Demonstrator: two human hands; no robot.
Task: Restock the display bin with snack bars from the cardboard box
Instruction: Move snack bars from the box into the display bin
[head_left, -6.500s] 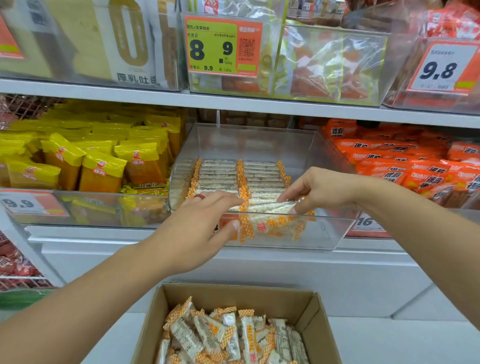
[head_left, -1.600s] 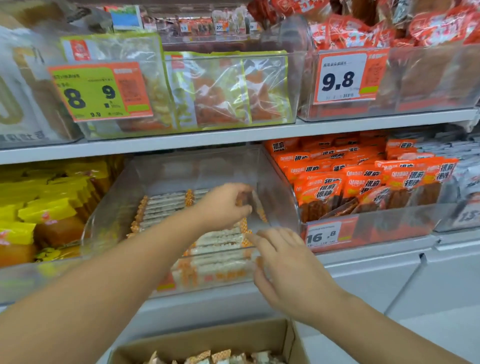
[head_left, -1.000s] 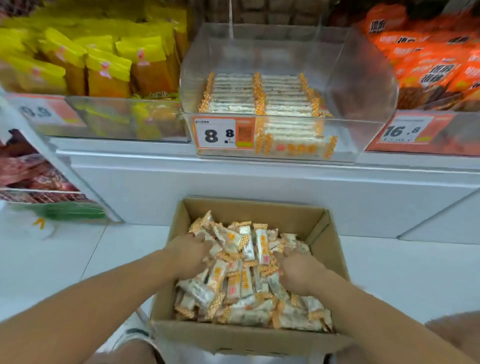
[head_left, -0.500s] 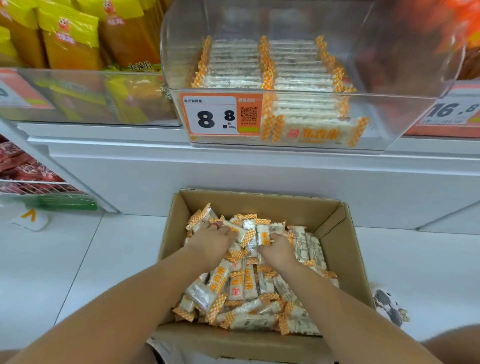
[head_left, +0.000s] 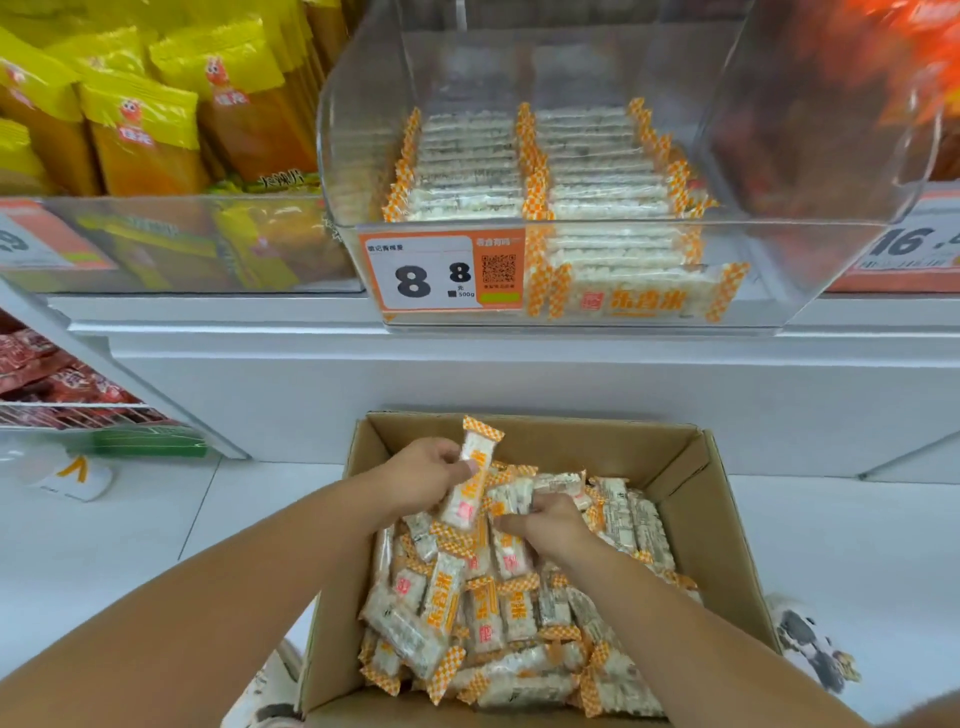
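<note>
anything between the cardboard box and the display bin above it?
Head view: only the white shelf base separates the cardboard box from the display bin; nothing else sits there.

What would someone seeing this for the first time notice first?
Most likely the left hand lifting one snack bar upright out of the cardboard box on the floor, while the right hand grips into the heap of loose bars beside it. Next, the clear display bin on the shelf above, with neat rows of the same bars and a price tag reading 8.8.
</note>
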